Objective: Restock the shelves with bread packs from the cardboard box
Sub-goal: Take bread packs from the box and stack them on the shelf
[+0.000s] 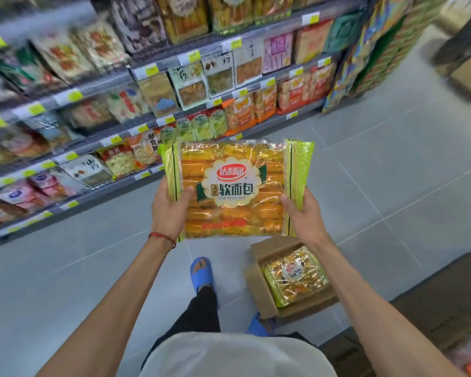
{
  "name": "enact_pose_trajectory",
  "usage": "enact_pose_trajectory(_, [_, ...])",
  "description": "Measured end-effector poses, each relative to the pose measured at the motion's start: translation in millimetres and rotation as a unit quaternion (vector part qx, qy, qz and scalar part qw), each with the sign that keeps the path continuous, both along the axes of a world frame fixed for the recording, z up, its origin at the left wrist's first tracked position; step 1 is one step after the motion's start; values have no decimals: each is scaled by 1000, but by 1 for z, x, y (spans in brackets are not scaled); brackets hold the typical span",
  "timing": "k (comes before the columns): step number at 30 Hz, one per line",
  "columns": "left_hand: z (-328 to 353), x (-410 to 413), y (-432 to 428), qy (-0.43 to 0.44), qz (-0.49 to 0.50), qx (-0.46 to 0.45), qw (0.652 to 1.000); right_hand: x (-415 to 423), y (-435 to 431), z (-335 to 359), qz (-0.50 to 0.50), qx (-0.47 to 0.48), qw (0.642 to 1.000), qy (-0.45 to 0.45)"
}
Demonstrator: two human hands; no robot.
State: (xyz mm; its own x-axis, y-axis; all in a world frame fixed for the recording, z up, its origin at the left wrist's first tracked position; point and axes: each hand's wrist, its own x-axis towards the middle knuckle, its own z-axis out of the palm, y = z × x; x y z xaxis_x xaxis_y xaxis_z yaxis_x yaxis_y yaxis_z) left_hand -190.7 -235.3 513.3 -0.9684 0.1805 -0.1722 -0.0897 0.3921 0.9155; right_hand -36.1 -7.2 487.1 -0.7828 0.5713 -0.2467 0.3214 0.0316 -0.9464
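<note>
Yellow bread pack (235, 189) between hands (169, 213) (305, 216) (midair)

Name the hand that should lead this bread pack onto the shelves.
Likely left. The left hand grips the edge of the bread pack nearest the shelves; the right hand grips the far edge, on the aisle side.

A shop aisle: tiered shelves (114, 77) of packaged snacks (218, 74), yellow price tags (75, 96), grey tiled floor (392, 164).
</note>
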Motion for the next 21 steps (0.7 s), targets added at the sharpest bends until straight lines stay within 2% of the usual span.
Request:
enact_pose_trajectory(4, [17, -56, -13, 9, 11, 21, 1000, -63, -11, 14, 21, 18, 999, 17])
enact_pose_trajectory(12, [56, -182, -24, 63, 7, 31, 998, -186, -27, 47, -9, 27, 997, 67])
enact_pose_trajectory(21, [84, -285, 23, 86, -12, 44, 995, -291, 18, 73, -31, 75, 993, 81])
